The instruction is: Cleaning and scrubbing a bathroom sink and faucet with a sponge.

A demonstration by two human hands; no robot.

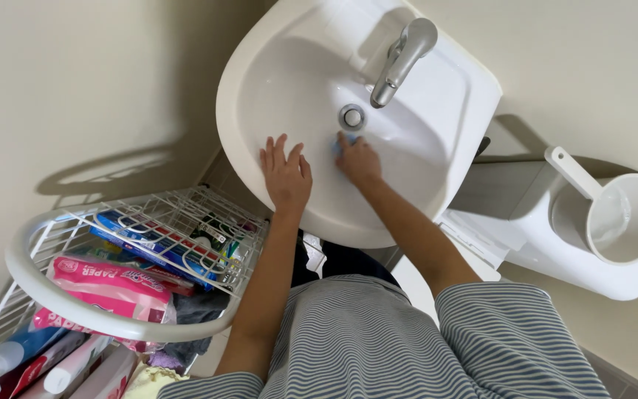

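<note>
Right hand: clenched on a blue sponge, just below the drain.
Left hand: released — flat on the washbasin.
Progress: basin looks clean — no suds visible.

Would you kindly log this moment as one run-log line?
left hand: flat on sink basin | right hand: pressing blue sponge near drain | faucet: no water visible
</note>
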